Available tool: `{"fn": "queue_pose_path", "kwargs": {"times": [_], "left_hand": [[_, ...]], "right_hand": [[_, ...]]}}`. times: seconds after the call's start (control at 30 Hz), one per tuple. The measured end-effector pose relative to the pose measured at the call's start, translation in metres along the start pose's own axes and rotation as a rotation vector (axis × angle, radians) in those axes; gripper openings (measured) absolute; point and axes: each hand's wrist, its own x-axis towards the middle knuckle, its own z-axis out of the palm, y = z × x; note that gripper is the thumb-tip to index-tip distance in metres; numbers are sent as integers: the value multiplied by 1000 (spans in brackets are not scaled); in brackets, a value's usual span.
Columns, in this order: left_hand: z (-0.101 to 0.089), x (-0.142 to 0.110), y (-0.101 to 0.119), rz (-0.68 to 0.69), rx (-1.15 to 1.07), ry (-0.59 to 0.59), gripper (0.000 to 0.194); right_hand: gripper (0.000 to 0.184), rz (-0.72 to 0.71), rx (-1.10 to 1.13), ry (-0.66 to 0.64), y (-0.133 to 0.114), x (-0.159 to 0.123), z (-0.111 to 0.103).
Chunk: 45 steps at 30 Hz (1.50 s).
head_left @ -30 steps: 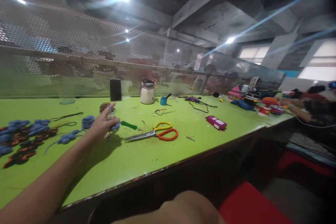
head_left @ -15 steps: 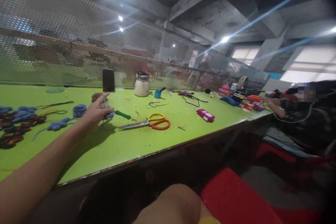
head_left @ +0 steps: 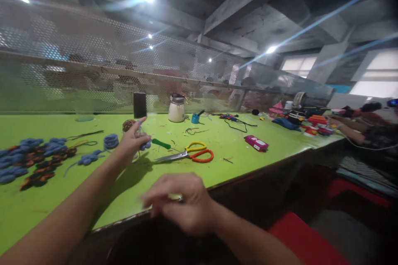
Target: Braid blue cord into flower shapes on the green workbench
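Observation:
My left hand (head_left: 134, 140) hovers over the table with the index finger stretched out and the other fingers closed on a piece of blue yarn work (head_left: 145, 145). Strands of yarn run around its fingers. Just right of it lies a green-handled crochet hook (head_left: 161, 144), its thin shaft pointing toward the scissors. The scissors (head_left: 183, 155), with one yellow and one red handle, lie slightly opened on the table. My right hand (head_left: 186, 203) is in the air over the table's front edge, fingers loosely bent and apart from the thumb, fingertips blurred; I see nothing in it.
Blue and dark-orange crocheted pieces (head_left: 40, 155) lie at the left, near a blue yarn coil (head_left: 111, 141). Behind stand a dark phone-like slab (head_left: 139, 105), a cream jug (head_left: 176, 109) and a blue pot (head_left: 195, 119). A magenta packet (head_left: 256, 143) lies right. Another person's arm (head_left: 351, 132) rests at the far right.
My right hand has come up into view over the table edge. The view has shifted, so the table things sit further right and lower. The left hand keeps hold of the yarn work.

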Motion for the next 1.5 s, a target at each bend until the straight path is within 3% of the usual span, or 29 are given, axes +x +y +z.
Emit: {"fn": "queue_pose_path", "kwargs": {"times": [0.07,0.2,0.27,0.33,0.43,0.53,0.63,0.8,1.0,1.23,1.5], "left_hand": [[3,-2,3,1,-2,-10,85],[7,-5,7,12,-50,-58,83],[8,-6,9,15,-74,-73,85],[8,-6,10,21,-71,-91,84],[9,-7,10,42,-42,-115,83],[11,-6,9,52,-17,-109,86],[13,-6,9,27,1,-96,87],[16,-8,10,-25,-94,-100,72],[12,-5,3,-18,-134,-168,98],[11,-3,-1,2,-61,-158,100],[12,-6,2,-15,-117,-227,102]], "right_hand": [[25,-7,-133,133,28,17,-18],[22,8,-529,75,85,52,-50],[22,63,-545,20,102,65,-54],[26,179,-327,-57,111,73,-51],[32,349,124,-171,116,78,-39],[34,413,326,-174,120,78,-30],[34,435,353,-108,126,75,-28],[38,406,248,-15,129,66,-33],[40,378,189,32,122,64,-36],[43,412,348,47,128,64,-39],[46,507,431,74,127,62,-43]]}}
